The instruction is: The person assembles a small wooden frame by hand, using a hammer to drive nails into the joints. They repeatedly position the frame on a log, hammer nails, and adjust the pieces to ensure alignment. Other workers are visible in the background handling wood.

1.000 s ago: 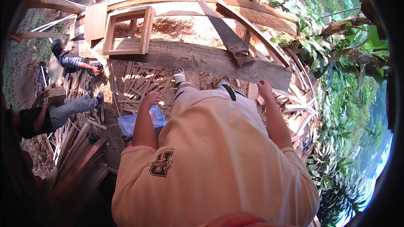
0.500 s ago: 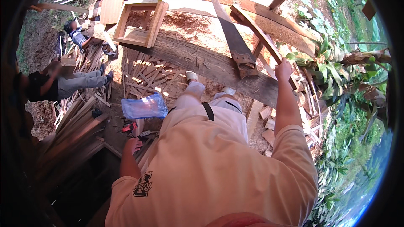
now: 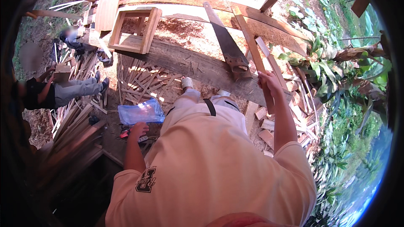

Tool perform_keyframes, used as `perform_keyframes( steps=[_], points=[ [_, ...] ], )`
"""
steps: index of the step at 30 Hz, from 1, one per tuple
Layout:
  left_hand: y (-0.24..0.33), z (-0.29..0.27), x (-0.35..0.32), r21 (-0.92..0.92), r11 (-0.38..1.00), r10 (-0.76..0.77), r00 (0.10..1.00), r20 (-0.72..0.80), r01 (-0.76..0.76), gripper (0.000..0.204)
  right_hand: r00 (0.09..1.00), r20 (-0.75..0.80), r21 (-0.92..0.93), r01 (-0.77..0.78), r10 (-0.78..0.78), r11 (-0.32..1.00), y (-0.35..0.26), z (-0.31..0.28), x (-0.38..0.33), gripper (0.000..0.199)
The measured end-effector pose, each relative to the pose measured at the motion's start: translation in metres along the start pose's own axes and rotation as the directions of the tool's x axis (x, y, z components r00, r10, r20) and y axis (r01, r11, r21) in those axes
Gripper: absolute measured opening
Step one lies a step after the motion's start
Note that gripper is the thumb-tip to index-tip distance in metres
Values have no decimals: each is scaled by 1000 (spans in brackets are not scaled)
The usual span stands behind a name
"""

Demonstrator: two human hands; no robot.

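My right hand (image 3: pixel 270 85) is closed around a long wooden strip (image 3: pixel 249 38) near its lower part. The strip slants across the bench, its far end over the back beam. Left of it, a handsaw (image 3: pixel 222 35) lies on the dark plank bench (image 3: pixel 185 59), its wooden handle toward me. Empty-looking and loosely bent, the fingers of my left hand (image 3: pixel 139 129) hang by my left side, partly over a red tool (image 3: pixel 125 133). Just beyond that hand lies a blue plastic bag (image 3: pixel 142 111). A rectangular wooden frame (image 3: pixel 135 30) sits on the bench's left part.
A person in a dark shirt (image 3: pixel 38 94) stands at left with a wooden block (image 3: pixel 62 73); another person (image 3: pixel 71 37) is farther back. Wood offcuts (image 3: pixel 145 73) litter the ground beyond my legs. Stacked boards (image 3: pixel 78 136) lie at left. Leafy plants (image 3: pixel 324 65) border the right side.
My right hand has moved left and a little nearer, turning the strip steeper and drawing it left. My left hand has risen forward toward the blue bag. The view has shifted slightly.
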State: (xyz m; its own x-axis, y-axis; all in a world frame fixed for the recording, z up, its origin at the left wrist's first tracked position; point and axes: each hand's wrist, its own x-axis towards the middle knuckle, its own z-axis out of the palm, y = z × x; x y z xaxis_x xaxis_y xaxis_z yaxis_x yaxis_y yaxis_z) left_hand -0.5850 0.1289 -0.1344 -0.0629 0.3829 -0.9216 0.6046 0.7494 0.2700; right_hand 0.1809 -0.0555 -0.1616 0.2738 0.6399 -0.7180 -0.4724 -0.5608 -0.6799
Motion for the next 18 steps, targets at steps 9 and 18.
perform_keyframes(
  steps=[9,18],
  points=[
    [96,23,56,211,935,328,919,-217,-284,31,989,-144,-133,25,-44,991,31,74,-33,27],
    [308,5,86,592,552,828,299,-475,-588,27,908,-391,-320,22,-153,947,31,155,-47,32]
  ],
)
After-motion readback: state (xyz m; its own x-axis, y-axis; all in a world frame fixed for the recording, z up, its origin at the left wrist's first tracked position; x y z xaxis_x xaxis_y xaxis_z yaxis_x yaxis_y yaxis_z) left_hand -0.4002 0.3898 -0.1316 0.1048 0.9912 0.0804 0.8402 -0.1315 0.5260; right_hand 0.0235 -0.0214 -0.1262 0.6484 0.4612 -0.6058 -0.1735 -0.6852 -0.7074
